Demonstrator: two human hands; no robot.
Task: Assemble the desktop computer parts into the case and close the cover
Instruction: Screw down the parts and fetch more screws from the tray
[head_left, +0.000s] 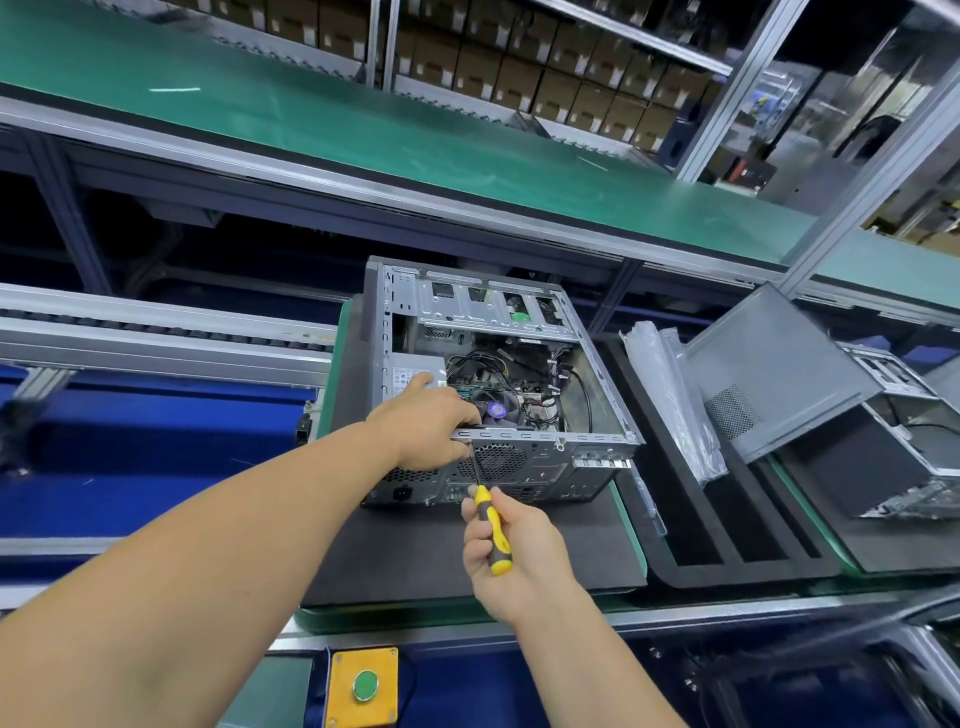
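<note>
Yellow screwdriver (491, 525) in right hand (511, 551); left hand (426, 426) grips case (519, 457) rim.

bare forearms (270, 519), no sleeves, no gloves

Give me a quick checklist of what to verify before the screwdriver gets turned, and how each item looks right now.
1. Right hand grips the yellow-and-grey-handled screwdriver: ok.
2. Screwdriver tip on a screw at the rear panel: cannot tell, left hand hides it.
3. Left hand steadies the open grey metal computer case: ok.
4. Case rests flat on the black foam mat: ok.
5. Grey metal side cover fitted: not ok, it leans on the next case.
</note>
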